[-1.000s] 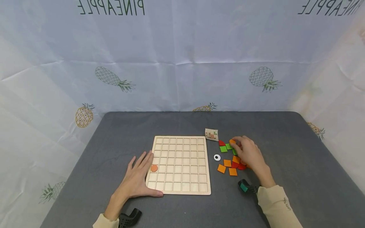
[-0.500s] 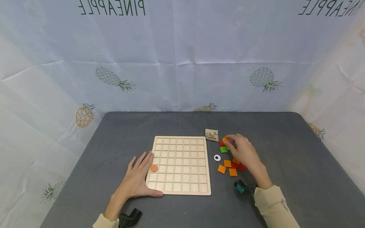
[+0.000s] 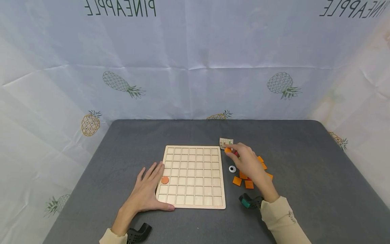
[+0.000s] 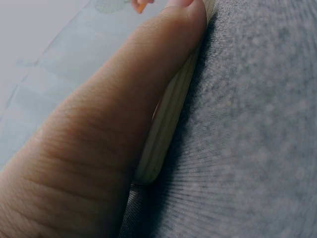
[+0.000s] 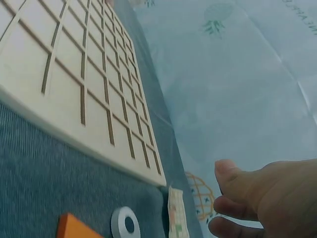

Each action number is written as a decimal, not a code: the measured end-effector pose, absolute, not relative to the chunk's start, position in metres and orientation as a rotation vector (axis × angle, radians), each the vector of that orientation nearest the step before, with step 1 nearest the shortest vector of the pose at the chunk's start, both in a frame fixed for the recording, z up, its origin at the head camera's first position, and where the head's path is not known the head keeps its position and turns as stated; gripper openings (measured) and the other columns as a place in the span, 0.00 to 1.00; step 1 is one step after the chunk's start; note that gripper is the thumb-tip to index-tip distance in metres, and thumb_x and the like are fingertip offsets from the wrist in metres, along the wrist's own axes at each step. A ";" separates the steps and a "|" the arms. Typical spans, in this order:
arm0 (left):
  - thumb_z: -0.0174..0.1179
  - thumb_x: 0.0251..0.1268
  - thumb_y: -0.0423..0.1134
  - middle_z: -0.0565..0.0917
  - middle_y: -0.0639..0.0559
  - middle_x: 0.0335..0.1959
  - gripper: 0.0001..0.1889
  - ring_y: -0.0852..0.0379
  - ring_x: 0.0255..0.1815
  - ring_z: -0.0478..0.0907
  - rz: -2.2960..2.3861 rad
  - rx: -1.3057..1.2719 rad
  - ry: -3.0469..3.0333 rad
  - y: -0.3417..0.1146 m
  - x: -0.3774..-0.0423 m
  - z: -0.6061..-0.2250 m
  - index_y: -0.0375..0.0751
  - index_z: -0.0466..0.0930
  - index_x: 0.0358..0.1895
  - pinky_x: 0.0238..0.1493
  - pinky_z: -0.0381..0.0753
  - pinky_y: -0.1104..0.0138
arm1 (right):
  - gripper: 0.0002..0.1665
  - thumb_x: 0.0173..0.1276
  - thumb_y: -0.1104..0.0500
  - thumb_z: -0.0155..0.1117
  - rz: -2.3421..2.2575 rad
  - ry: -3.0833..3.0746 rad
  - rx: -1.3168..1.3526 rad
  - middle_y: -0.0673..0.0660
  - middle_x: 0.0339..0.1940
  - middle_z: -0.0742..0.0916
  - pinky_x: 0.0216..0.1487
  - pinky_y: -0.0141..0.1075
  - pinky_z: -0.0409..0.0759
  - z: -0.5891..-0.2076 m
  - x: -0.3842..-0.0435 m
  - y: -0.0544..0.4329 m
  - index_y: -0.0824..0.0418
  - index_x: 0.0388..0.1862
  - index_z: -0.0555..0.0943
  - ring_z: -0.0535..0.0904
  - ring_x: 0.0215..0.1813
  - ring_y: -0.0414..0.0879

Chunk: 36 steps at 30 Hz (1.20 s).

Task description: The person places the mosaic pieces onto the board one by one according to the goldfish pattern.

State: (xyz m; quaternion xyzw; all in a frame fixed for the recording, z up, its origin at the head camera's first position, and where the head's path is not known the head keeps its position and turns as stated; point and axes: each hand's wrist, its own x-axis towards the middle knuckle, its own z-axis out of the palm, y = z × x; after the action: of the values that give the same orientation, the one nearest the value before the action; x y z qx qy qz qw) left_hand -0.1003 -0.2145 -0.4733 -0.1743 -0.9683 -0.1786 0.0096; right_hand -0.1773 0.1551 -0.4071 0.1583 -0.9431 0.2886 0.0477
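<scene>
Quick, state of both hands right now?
Left hand: open, resting against the grid board.
Right hand: closed, pinching an orange piece.

The head camera looks forward and down from the near side, taking in table (image 3: 195, 225) and hanging cloth (image 3: 195, 47); the left wrist camera, very close, faces right past the left hand (image 4: 99, 104) along the board's (image 3: 191, 173) near edge; the right wrist camera looks low, far and left, beside the right hand (image 5: 277, 198); head and right wrist share board, white ring (image 5: 117, 223) and card (image 5: 177, 213).

An orange piece (image 3: 227, 150), pinched in the right grip (image 3: 246, 160), is near the flat, pale gridded board (image 3: 195, 173).
</scene>
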 end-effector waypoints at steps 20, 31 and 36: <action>0.68 0.28 0.84 0.54 0.43 0.85 0.77 0.38 0.85 0.51 -0.571 -0.556 -3.018 -0.215 -0.100 -0.474 0.37 0.52 0.82 0.77 0.43 0.34 | 0.16 0.71 0.58 0.68 0.964 -2.869 0.639 0.57 0.40 0.86 0.48 0.47 0.84 -0.400 -0.176 0.084 0.62 0.56 0.86 0.82 0.36 0.46; 0.68 0.28 0.84 0.55 0.44 0.85 0.77 0.39 0.85 0.51 -0.549 -0.542 -3.029 -0.215 -0.101 -0.475 0.38 0.52 0.82 0.78 0.44 0.35 | 0.12 0.72 0.57 0.69 0.958 -2.880 0.781 0.55 0.38 0.87 0.32 0.30 0.75 -0.408 -0.176 0.042 0.59 0.51 0.88 0.79 0.34 0.43; 0.69 0.28 0.83 0.55 0.43 0.85 0.77 0.39 0.85 0.51 -0.539 -0.548 -3.031 -0.215 -0.101 -0.474 0.37 0.52 0.82 0.78 0.43 0.36 | 0.13 0.72 0.57 0.68 0.928 -2.890 0.859 0.55 0.38 0.88 0.33 0.29 0.76 -0.414 -0.174 0.025 0.59 0.51 0.88 0.81 0.35 0.43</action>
State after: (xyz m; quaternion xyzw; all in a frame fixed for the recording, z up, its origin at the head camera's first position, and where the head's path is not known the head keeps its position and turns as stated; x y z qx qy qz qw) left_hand -0.1008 -0.2148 -0.4744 -0.1754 -0.9693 -0.1722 0.0071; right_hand -0.1744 0.0249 -0.4141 0.2722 -0.9161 0.2942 -0.0065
